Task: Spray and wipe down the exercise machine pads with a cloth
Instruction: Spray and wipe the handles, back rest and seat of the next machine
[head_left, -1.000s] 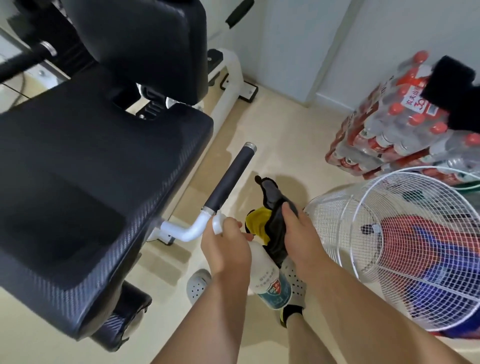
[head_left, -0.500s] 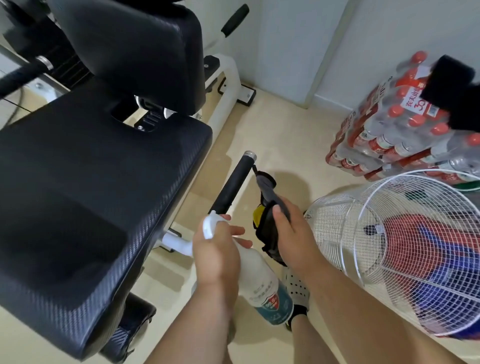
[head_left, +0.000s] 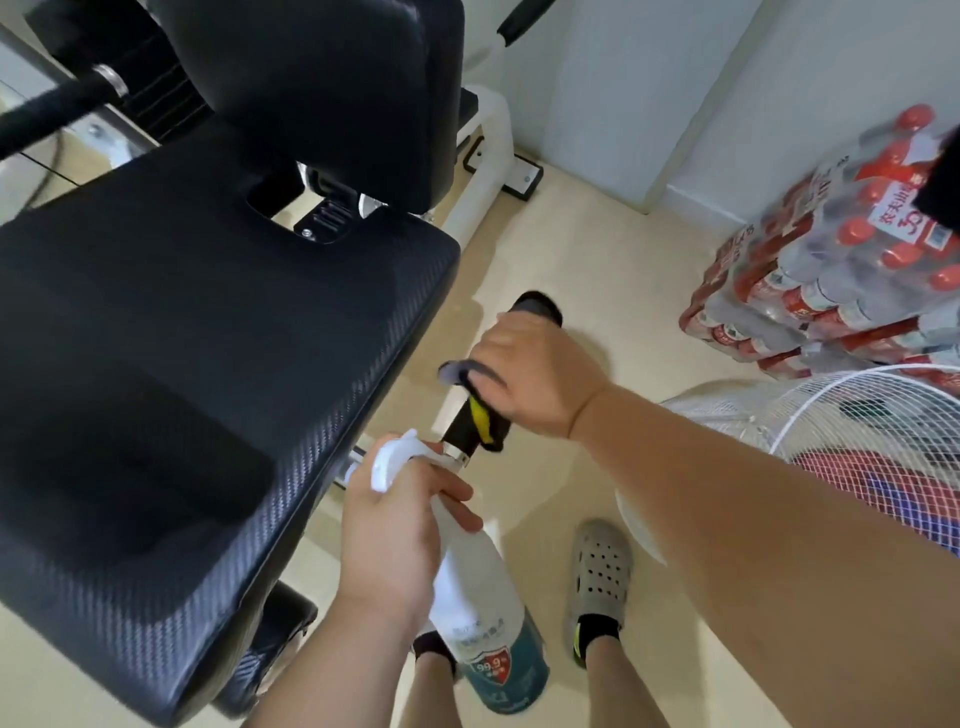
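Fingers (head_left: 501, 338) of R hand (head_left: 540, 374) clamped on cloth (head_left: 480, 423) round handle grip (head_left: 537, 307); L hand (head_left: 395, 535) grips spray bottle (head_left: 485, 618) just below. Twist & slide full length w/ firm pressure; seat pad (head_left: 208, 364) to their left

I can plainly see only the bottom end of the handle grip (head_left: 458, 434); the right hand (head_left: 535, 374) wraps the rest, and the dark tip at 12 o'clock of that hand could be grip or cloth (head_left: 482, 422). The cloth sits mostly under the palm, its free corner smeared by blur. The left hand (head_left: 395, 525) covers the neck of the spray bottle (head_left: 488, 613); beyond "99.9" its label is too small to read. The seat pad (head_left: 182, 364) runs off at 9 o'clock, the back pad (head_left: 311, 78) at 12. At 2 o'clock a dark shape (head_left: 943, 176) is cut off, unidentifiable
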